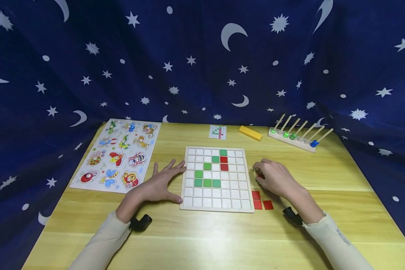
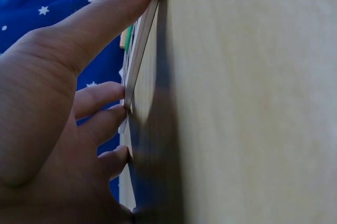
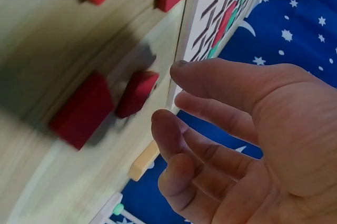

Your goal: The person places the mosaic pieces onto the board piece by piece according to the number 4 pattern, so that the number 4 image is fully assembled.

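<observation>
A wooden grid board [image 1: 217, 207] lies flat, holding several green tiles [image 1: 207, 183] in a stepped line and two red tiles [image 1: 224, 162]. My left hand [image 1: 158, 185] spans the board's left side, thumb near the lower corner and fingertips farther up. In the left wrist view, its thumb [image 2: 113, 6] and fingertips meet the board's edge [image 2: 141, 56]. Right of the board, my right hand [image 1: 278, 178] hovers with fingers loosely bent. The right wrist view shows a gap between thumb and fingers, nothing held, close to loose red tiles [image 3: 138, 93] on the table.
More red tiles [image 1: 268, 204] lie by the board's lower right corner. Behind the board are a small pattern card [image 1: 213, 135] and a yellow block [image 1: 250, 133]. A peg stand [image 1: 291, 140] with beads is at back right; an insect picture board [image 1: 102, 153] lies left.
</observation>
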